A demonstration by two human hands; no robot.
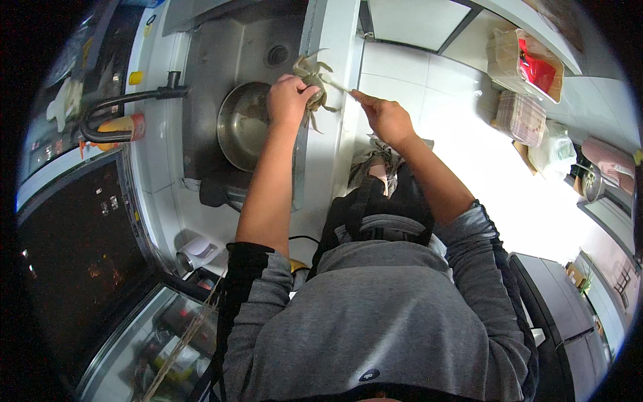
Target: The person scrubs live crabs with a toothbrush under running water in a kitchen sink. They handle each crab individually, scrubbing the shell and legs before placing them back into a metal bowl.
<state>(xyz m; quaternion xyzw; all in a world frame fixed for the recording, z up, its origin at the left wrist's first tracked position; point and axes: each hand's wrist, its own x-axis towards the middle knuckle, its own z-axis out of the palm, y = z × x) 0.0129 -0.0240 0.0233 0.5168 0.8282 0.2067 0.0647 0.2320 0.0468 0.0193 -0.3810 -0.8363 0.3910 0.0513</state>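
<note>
My left hand [291, 99] grips a greenish-brown crab [313, 81] by its body, over the sink's near edge, with its legs spread to both sides. In my right hand [386, 116] is a thin, pale, stick-like tool [337, 85], its far end at the crab's shell; the picture does not settle what tool it is. A round metal pan or bowl [242, 135] rests in the stainless steel sink [211, 65], left of my left forearm, with some liquid in its bottom. My forearm hides part of its rim.
A dark curved faucet [108, 95] stands on the sink's far side, beside an orange-labelled bottle [118, 131]. The sink drain [277, 55] lies beyond the pan. A white cup-like container [193, 253] lies near the window. Bags and boxes stand far right, by a bin with a red item [537, 68].
</note>
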